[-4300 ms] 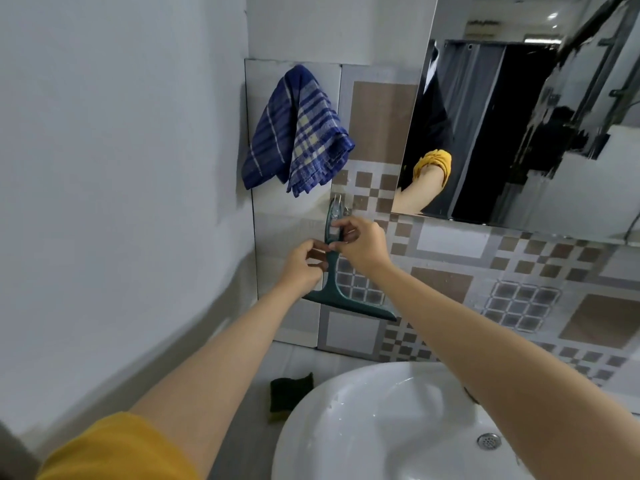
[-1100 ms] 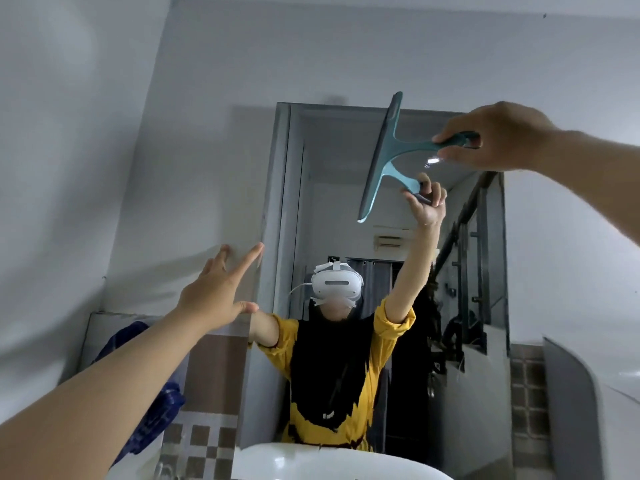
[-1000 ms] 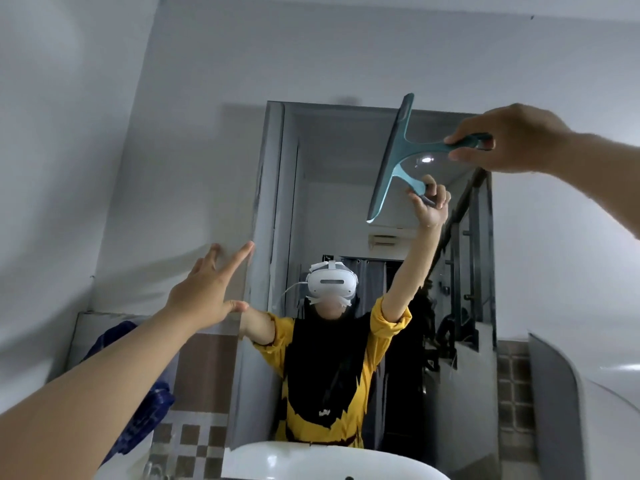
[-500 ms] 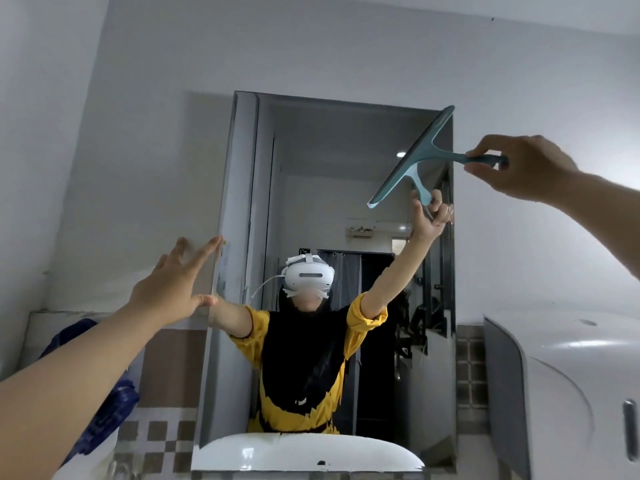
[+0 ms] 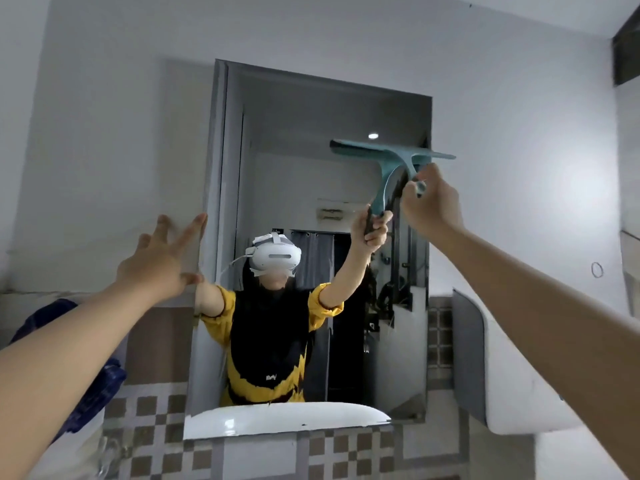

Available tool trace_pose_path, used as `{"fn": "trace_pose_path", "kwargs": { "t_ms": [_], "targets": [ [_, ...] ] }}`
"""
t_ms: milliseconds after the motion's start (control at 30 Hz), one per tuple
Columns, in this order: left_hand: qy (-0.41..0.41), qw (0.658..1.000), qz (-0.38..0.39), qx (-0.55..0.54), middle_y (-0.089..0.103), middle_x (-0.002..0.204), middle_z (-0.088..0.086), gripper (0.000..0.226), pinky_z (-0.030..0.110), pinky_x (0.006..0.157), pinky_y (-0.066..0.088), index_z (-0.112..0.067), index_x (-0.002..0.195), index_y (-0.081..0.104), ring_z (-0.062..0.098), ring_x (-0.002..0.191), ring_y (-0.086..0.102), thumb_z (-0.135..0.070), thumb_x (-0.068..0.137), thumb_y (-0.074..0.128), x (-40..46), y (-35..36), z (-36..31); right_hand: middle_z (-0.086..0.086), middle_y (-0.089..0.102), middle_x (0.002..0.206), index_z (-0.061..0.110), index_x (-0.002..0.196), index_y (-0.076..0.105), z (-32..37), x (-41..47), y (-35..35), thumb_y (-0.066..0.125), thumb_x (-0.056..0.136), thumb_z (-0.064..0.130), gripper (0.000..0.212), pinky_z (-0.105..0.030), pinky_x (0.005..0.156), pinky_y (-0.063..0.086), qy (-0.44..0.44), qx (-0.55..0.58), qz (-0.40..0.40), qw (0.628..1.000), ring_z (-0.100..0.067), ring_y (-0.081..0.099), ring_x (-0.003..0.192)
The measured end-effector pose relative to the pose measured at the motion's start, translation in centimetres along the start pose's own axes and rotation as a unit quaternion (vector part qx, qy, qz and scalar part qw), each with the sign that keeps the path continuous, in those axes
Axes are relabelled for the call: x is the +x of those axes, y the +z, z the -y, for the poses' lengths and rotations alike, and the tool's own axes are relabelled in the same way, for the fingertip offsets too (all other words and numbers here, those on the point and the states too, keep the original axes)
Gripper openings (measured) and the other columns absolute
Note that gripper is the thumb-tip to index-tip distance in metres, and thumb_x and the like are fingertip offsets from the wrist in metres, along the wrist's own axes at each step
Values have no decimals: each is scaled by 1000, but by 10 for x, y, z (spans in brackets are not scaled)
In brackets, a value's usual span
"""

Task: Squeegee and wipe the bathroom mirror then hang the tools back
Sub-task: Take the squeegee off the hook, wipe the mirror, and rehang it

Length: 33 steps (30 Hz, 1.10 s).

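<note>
Right hand (image 5: pixel 429 206) raises squeegee (image 5: pixel 391 157); left hand (image 5: pixel 159 261) splayed open.

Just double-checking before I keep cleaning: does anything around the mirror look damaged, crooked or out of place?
One thing: the mirror's bottom edge looks ragged and chipped, just right of the reflected sink rim. The squeegee sits level in the right hand.

Squeegee (image 5: pixel 388 154) handle mostly hidden inside the closed right hand (image 5: pixel 431 202); blade contact with the mirror (image 5: pixel 294 140) perhaps there, but hard to tell. Blue cloth (image 5: pixel 100 386) largely covered by the left forearm. Sink seen only as a reflection. White fixture (image 5: pixel 512 382) at right partly behind the right forearm.
</note>
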<state>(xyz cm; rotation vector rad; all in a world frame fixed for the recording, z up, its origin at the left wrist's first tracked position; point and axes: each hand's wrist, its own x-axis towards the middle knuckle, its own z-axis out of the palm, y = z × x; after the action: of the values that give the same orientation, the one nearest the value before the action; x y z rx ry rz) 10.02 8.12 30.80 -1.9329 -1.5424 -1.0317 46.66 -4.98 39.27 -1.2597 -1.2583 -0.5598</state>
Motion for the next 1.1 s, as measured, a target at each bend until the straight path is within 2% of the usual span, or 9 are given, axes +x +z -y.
{"fn": "trace_pose_path", "kwargs": {
  "t_ms": [100, 200, 367, 500, 600, 733, 900, 1033, 1100],
  "targets": [
    [-5, 1000, 0, 3, 2, 155, 14, 105, 57, 88, 47, -58, 133, -24, 42, 133, 26, -42, 80, 65, -3, -2, -3, -1, 50, 90, 8, 110, 48, 16, -14, 18, 44, 95, 19, 19, -30, 62, 47, 39, 54, -40, 997, -18, 55, 72],
    [4, 1000, 8, -7, -2, 156, 19, 101, 57, 93, 45, -56, 133, -26, 44, 136, 21, -44, 83, 61, -7, -2, -3, 7, 50, 80, 9, 103, 48, 35, -28, 39, 48, 95, 19, 13, -17, 52, 34, 102, 133, -87, 982, -3, 45, 61],
    [54, 998, 5, -26, -2, 155, 22, 85, 60, 95, 44, -53, 139, -17, 45, 140, 11, -52, 86, 50, -20, 1, 4, 7, 46, 72, 10, 100, 43, 84, -53, 74, 47, 96, 19, 10, -21, 51, 36, 187, 265, -109, 940, -6, 47, 59],
    [78, 997, 22, -13, -11, 156, 19, 91, 57, 90, 50, -53, 137, -20, 43, 142, 3, -55, 83, 53, -34, 7, 8, 4, 47, 71, 13, 97, 38, 120, -69, 96, 46, 96, 18, 10, -21, 48, 35, 208, 317, -100, 920, -8, 48, 58],
    [80, 996, 36, -22, -17, 155, 17, 104, 53, 83, 55, -54, 135, -25, 43, 143, -2, -57, 77, 61, -42, 12, 7, 4, 46, 71, 10, 101, 40, 143, -82, 107, 46, 96, 16, 11, -29, 58, 43, 200, 340, -82, 915, -10, 50, 59],
    [79, 996, 37, -13, -22, 154, 20, 117, 51, 93, 49, -46, 137, -28, 43, 142, -6, -56, 71, 68, -48, 19, 7, -3, 57, 73, 19, 96, 37, 166, -100, 131, 45, 95, 20, 9, -39, 58, 55, 178, 340, -37, 923, -22, 62, 62],
    [81, 996, 20, -28, -23, 154, 20, 117, 60, 103, 37, -47, 138, -25, 43, 142, -8, -55, 69, 69, -47, 28, 12, 0, 54, 72, 18, 100, 37, 169, -117, 148, 44, 96, 21, 9, -32, 51, 47, 130, 306, -3, 943, -16, 57, 59],
    [86, 996, 6, -28, -19, 155, 19, 115, 61, 105, 34, -44, 142, -20, 43, 142, -6, -53, 70, 69, -49, 33, 14, -12, 66, 71, 24, 102, 37, 148, -128, 157, 44, 94, 28, 11, -50, 50, 56, 71, 257, 30, 963, -30, 66, 57],
    [87, 996, 3, -28, -18, 155, 19, 112, 63, 105, 32, -43, 143, -17, 43, 142, -6, -53, 72, 69, -50, 35, 15, -9, 66, 73, 23, 106, 40, 133, -132, 152, 46, 94, 28, 14, -48, 50, 56, 21, 216, 48, 975, -28, 66, 57]
  ]
}}
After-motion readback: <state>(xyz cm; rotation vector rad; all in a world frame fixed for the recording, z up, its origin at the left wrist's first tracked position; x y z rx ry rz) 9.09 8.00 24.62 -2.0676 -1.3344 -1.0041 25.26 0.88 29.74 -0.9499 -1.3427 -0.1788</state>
